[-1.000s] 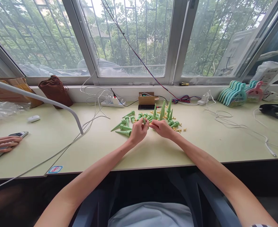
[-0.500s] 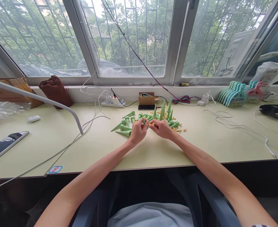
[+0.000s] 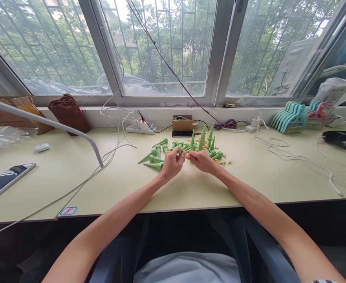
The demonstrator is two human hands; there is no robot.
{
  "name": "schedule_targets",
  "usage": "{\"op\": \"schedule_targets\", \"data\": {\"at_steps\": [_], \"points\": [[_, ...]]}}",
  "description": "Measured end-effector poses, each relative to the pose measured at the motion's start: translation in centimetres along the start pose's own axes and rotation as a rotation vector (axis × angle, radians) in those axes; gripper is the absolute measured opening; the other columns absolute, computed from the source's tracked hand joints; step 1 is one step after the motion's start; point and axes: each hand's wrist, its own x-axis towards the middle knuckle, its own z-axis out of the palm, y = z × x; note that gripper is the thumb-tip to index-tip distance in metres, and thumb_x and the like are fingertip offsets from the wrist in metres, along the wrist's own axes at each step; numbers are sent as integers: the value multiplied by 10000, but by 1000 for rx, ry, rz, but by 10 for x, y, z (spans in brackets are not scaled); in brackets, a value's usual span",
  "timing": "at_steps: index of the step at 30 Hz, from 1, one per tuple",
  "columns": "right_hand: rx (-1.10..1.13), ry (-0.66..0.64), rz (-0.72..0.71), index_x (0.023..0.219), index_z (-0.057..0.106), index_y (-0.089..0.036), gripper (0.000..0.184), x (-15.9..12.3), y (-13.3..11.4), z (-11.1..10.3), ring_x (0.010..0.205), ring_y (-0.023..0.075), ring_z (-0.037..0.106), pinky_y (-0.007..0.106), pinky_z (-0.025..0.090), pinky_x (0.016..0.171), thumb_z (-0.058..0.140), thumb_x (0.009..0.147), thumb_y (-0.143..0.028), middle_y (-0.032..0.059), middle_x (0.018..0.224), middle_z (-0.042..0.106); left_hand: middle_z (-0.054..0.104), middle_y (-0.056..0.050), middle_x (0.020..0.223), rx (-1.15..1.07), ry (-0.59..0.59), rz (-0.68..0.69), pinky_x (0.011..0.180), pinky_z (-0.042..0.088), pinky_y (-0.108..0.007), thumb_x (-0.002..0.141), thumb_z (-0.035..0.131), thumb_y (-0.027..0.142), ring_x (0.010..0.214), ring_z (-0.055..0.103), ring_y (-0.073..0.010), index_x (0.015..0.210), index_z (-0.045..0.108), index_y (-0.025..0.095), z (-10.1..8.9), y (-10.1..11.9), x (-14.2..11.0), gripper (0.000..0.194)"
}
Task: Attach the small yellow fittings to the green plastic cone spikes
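Observation:
My left hand is closed round a green plastic watering spike, whose tip rises above the fingers. Close beside it, my right hand pinches at the spike's end; a bit of yellow shows at the fingertips, mostly covered by them. More green spikes lie to the left, such as one spike on its side. Behind the right hand several stand upright, among them a tall spike. Small yellow plastic pieces are scattered at the right of the pile.
A phone and a small cardboard box are behind the pile. A white power strip stands near the sill. White cables cross the desk at right. A grey curved arm reaches in from the left, above another phone.
The right fingers have closed in and shifted slightly toward the left hand at the spike's end. The left hand stays nearly in place, and the pile looks the same.

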Motion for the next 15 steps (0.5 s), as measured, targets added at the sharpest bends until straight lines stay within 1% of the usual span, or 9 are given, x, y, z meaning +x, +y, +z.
{"op": "schedule_targets", "data": {"at_steps": [2,5,8,10,11,15], "points": [[-5,4,7,655,423,-195,428,0,-1,0,527,99,289,232,276,527,361,996,-447,-40,554,390,510,21,612,0,5,0,503,347,-243,908,506,441,468,428,-104,815,564,199,0,0,0,266],[-4,12,33,670,479,-190,429,1,-2,0,525,100,337,231,299,535,378,989,-458,-28,563,450,529,20,591,-21,11,-24,483,348,-246,903,515,451,450,440,-106,802,565,201,0,2,1,274],[19,29,61,811,578,-184,317,0,-3,0,515,104,397,228,327,548,470,956,-445,-29,571,511,538,28,562,-49,25,-69,456,349,-249,892,533,458,409,442,-104,781,551,204,-1,3,1,277],[29,39,67,926,602,-183,242,0,-4,0,504,108,425,227,340,557,532,926,-414,-39,561,527,529,34,538,-71,31,-95,441,361,-249,888,540,463,394,462,-107,781,546,206,-1,3,2,278],[30,41,67,953,603,-183,224,0,-4,0,500,109,431,226,344,560,546,918,-397,-43,555,528,520,37,527,-88,28,-109,430,366,-248,888,540,469,389,472,-109,785,547,207,-1,3,2,282],[22,43,65,916,606,-186,193,1,-3,0,500,108,424,226,345,556,537,923,-366,-38,558,533,519,31,538,-173,13,-163,363,365,-238,894,515,526,365,487,-103,770,551,195,0,0,2,356]]}}
